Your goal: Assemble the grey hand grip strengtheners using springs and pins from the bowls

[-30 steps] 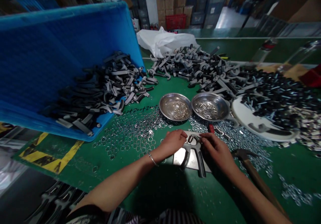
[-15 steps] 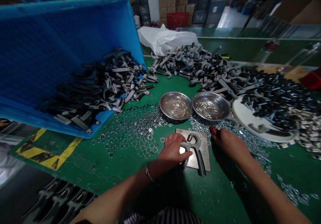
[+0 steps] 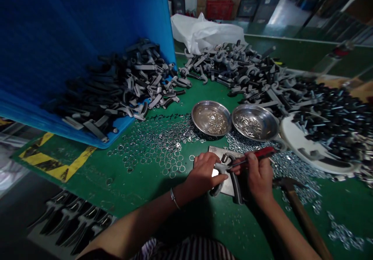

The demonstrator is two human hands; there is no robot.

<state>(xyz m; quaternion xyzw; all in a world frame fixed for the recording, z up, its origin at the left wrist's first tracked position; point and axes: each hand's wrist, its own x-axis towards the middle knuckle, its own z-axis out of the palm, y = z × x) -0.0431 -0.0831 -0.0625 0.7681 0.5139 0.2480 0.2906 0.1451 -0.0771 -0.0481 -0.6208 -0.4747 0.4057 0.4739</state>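
Observation:
My left hand (image 3: pixel 204 172) grips a grey, two-legged metal part with black handles (image 3: pixel 237 190) and holds it down over a flat metal plate (image 3: pixel 215 149). A coiled spring (image 3: pixel 224 158) shows at the top of this part. In my right hand (image 3: pixel 259 178) is a red-handled screwdriver (image 3: pixel 264 152), its thin shaft slanting down to the left onto the part's grey joint. Fingers hide where the tip meets the metal. Right of that hand, a hammer (image 3: pixel 300 201) with a wooden handle lies on the green table.
Two steel bowls (image 3: pixel 196 124) of small metal pieces stand behind the plate. Loose rings (image 3: pixel 171 161) are scattered to the left. A tipped blue crate (image 3: pixel 87 15) spills grey-and-black parts. A white dish (image 3: pixel 305 157) and black-headed bolts (image 3: pixel 346 116) lie right.
My right hand has come left from beside the plate, bringing the screwdriver to the part. The hammer has come into sight. My left hand stays on the part; the view has tilted down.

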